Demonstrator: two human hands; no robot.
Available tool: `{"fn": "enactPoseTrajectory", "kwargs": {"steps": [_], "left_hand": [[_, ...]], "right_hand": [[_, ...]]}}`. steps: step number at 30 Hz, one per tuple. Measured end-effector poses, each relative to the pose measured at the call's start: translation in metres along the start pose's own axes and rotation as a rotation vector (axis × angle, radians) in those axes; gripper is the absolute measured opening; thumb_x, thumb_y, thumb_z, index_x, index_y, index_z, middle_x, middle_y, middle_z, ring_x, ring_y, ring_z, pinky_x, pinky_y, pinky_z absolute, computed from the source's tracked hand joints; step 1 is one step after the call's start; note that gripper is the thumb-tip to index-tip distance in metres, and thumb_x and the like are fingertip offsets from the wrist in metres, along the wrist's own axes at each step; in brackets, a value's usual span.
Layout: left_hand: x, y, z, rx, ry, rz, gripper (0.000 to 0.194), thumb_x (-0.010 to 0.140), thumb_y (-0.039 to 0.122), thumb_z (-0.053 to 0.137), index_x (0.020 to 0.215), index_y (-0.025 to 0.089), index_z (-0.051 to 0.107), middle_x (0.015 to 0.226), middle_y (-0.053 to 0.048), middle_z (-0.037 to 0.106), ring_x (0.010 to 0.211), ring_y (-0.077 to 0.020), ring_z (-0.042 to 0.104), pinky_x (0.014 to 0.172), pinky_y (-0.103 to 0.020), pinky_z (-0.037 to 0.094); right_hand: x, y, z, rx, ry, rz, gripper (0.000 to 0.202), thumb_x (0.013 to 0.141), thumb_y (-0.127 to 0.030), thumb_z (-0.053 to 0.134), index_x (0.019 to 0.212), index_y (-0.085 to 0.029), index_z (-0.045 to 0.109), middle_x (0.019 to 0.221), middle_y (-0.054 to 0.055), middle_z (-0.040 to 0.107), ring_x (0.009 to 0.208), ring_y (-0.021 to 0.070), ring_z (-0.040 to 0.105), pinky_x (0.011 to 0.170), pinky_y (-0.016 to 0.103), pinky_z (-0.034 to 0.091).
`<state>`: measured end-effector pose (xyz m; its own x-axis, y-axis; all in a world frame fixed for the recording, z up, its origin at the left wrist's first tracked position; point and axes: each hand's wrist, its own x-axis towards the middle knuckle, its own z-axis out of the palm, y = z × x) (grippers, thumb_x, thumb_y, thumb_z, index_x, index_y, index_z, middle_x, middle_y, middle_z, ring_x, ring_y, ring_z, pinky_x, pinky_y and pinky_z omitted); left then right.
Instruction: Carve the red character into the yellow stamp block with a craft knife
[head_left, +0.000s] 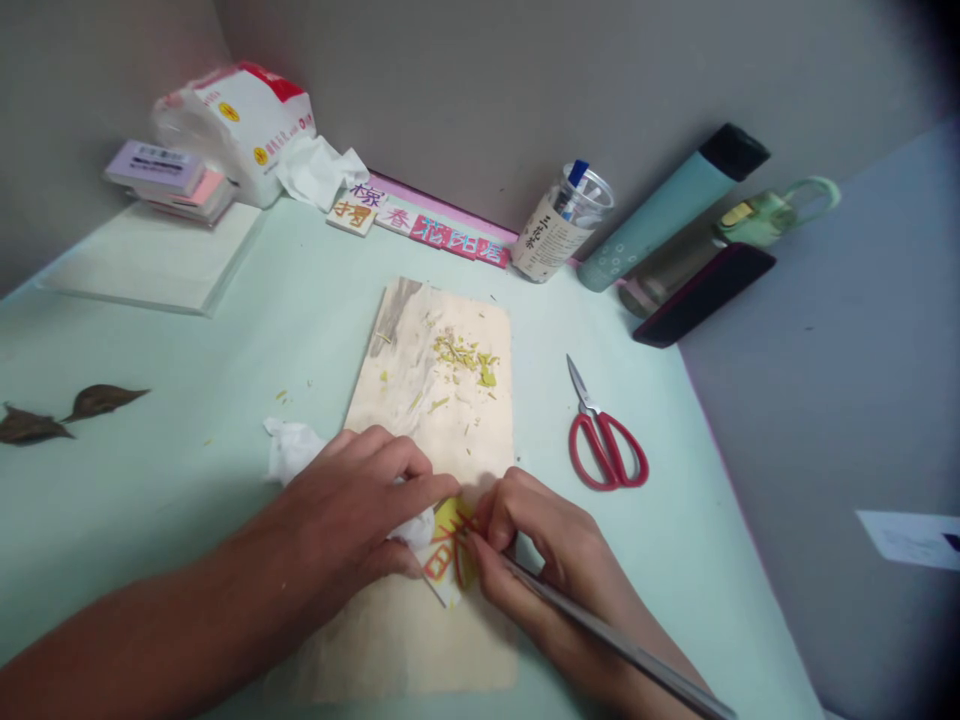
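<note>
Evidently, the right hand (544,555) grasps the slim grey tool (600,627) low, over the yellow tile (448,512), which lies on the near half of the wooden board (431,440). The left hand (371,490) holds white tissue (415,530) against the tile; light, short strokes away from its fingers seem safest.

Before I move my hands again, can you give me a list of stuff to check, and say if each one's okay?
1. Left hand holding the little block: ok, its fingers are on it, with tissue bunched beneath the hand.
2. Right hand gripping the long grey tool: ok.
3. Tool tip away from left fingers: cannot tell, the right fingers hide the tip.
4. Board free of scraps: not ok, yellow shavings lie on its far part.
5. Scissors away from both hands: ok, they lie right of the board.
</note>
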<state>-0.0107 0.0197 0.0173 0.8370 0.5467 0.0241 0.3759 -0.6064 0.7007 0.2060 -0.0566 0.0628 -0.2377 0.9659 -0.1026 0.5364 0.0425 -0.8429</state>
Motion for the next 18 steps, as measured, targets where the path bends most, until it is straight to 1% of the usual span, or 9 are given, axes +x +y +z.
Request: {"fn": "enactPoseTrajectory", "kwargs": {"steps": [2, 5, 8, 13, 16, 18], "left_hand": [[0.0002, -0.0001, 0.0002, 0.012, 0.004, -0.001, 0.058, 0.081, 0.013, 0.088, 0.129, 0.031, 0.062, 0.11, 0.001, 0.063, 0.102, -0.0259, 0.054, 0.087, -0.039, 0.038], [0.0014, 0.0013, 0.0002, 0.002, -0.005, -0.023, 0.052, 0.079, 0.011, 0.088, 0.123, 0.029, 0.065, 0.107, 0.0, 0.063, 0.099, -0.0264, 0.055, 0.085, -0.039, 0.038], [0.0014, 0.0022, 0.0012, -0.018, 0.003, -0.02, 0.051, 0.079, 0.012, 0.089, 0.121, 0.029, 0.066, 0.105, 0.001, 0.063, 0.098, -0.0263, 0.054, 0.084, -0.039, 0.037], [0.0006, 0.0016, 0.0012, -0.036, 0.006, -0.013, 0.048, 0.082, 0.013, 0.086, 0.122, 0.03, 0.065, 0.106, 0.001, 0.062, 0.098, -0.0257, 0.053, 0.084, -0.038, 0.036], [0.0002, 0.0003, 0.0002, -0.042, 0.013, -0.017, 0.048, 0.083, 0.013, 0.085, 0.122, 0.031, 0.064, 0.106, 0.002, 0.062, 0.098, -0.0253, 0.053, 0.084, -0.037, 0.035], [-0.0009, -0.0013, 0.0005, -0.057, 0.023, 0.007, 0.048, 0.087, 0.017, 0.083, 0.126, 0.032, 0.061, 0.109, 0.002, 0.061, 0.1, -0.0248, 0.052, 0.084, -0.036, 0.035]], "right_hand": [[-0.0003, 0.0003, 0.0, 0.003, 0.002, 0.006, 0.025, 0.095, -0.01, 0.053, 0.078, -0.024, 0.041, 0.078, -0.003, 0.053, 0.071, 0.0143, 0.051, 0.066, 0.027, 0.04], [-0.0007, 0.0001, -0.0005, 0.012, 0.002, 0.025, 0.025, 0.096, -0.012, 0.054, 0.078, -0.024, 0.042, 0.078, -0.003, 0.054, 0.071, 0.0144, 0.051, 0.064, 0.027, 0.04], [-0.0007, -0.0011, -0.0017, 0.014, -0.001, 0.036, 0.025, 0.097, -0.014, 0.054, 0.077, -0.024, 0.041, 0.077, -0.003, 0.054, 0.07, 0.0143, 0.05, 0.064, 0.027, 0.039], [-0.0013, 0.0001, -0.0008, 0.061, -0.003, 0.105, 0.024, 0.096, -0.018, 0.055, 0.076, -0.024, 0.043, 0.079, -0.003, 0.055, 0.068, 0.014, 0.05, 0.062, 0.028, 0.039], [-0.0014, 0.0016, 0.0029, 0.115, 0.029, 0.15, 0.026, 0.095, -0.019, 0.056, 0.074, -0.024, 0.042, 0.076, -0.003, 0.054, 0.067, 0.0139, 0.048, 0.06, 0.028, 0.039], [-0.0012, 0.0011, 0.0059, 0.126, 0.065, 0.171, 0.027, 0.094, -0.02, 0.056, 0.072, -0.024, 0.04, 0.072, -0.004, 0.051, 0.064, 0.0135, 0.046, 0.058, 0.028, 0.037]]}}
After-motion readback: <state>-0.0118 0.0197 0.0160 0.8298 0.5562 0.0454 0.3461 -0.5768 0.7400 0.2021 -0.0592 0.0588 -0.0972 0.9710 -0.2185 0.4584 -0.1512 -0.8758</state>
